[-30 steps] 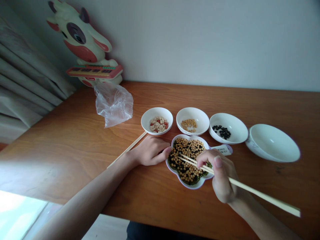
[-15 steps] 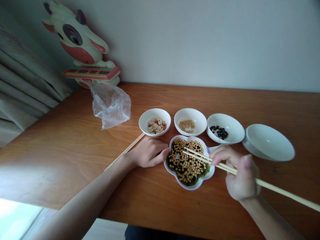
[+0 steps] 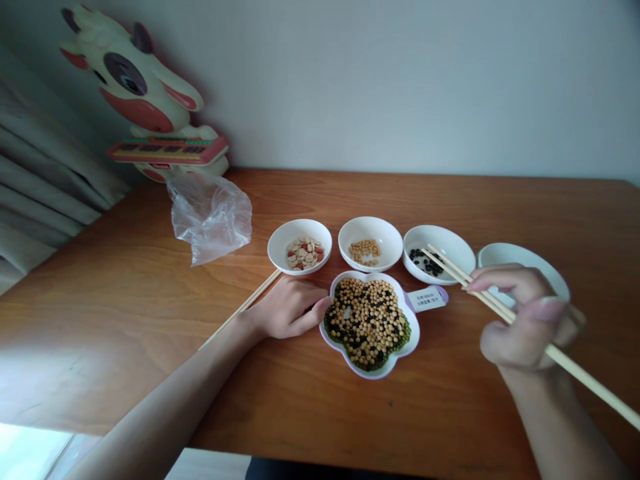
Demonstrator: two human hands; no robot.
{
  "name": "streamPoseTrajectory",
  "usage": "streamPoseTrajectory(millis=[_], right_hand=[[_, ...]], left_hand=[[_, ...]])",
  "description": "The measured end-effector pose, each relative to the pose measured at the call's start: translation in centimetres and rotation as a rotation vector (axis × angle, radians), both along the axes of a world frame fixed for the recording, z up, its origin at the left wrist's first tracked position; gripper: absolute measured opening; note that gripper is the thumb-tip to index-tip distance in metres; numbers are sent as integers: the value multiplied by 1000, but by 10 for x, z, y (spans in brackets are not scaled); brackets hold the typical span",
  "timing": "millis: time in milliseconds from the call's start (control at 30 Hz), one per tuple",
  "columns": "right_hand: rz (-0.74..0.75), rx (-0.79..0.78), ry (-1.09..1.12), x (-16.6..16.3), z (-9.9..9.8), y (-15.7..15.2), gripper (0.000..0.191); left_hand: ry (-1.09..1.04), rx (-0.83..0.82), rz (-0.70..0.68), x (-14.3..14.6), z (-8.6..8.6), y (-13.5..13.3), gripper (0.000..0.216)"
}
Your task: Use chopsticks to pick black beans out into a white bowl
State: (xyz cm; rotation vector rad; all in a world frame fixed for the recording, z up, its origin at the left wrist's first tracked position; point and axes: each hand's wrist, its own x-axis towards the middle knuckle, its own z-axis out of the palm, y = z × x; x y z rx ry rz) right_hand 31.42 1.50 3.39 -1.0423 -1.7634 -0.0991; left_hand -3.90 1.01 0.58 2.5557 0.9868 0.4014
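My right hand [image 3: 533, 317] grips a pair of wooden chopsticks [image 3: 493, 303]. Their tips, slightly apart, are at the white bowl [image 3: 463, 257] of black beans [image 3: 425, 261]; whether a bean is between them I cannot tell. My left hand [image 3: 290, 307] lies on the table, its thumb stretched to the rim of a flower-shaped dish [image 3: 413, 343]. Yellow soybeans, black beans and small green beans fill that dish, and its handle [image 3: 427, 299] bears a printed label. A bowl of soybeans [image 3: 365, 252] stands behind it. Partly hidden by my right hand is another bowl [image 3: 515, 253].
Farther left, a white bowl [image 3: 280, 243] holds pale seeds and red pieces. Another pair of chopsticks [image 3: 240, 310] lies beside my left forearm. Behind are a crumpled clear plastic bag [image 3: 213, 217] and a cow-shaped toy keyboard [image 3: 165, 150] near the wall.
My right hand has moved right and back, taking the chopstick tips from the flower-shaped dish to the black-bean bowl. The dish's handle is now uncovered. My left hand stays at the rim.
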Motion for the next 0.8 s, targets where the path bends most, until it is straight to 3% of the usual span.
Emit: streamPoseTrajectory(millis=[100,267,533,800], right_hand=[[202,-79,159,-11,-3,-8,60],[445,-347,185,-33,-10,-19,62],[470,-463,54,-47,-21,-21,53],[478,-465,-11,-49,-24,-18,50]], left_hand=[[-5,-1,-1,0,1,0,43],[-26,-9,-24,0,1,1,39],[-17,3,-26,0,0,2,39],[-8,8,-35,1,1,1,39]])
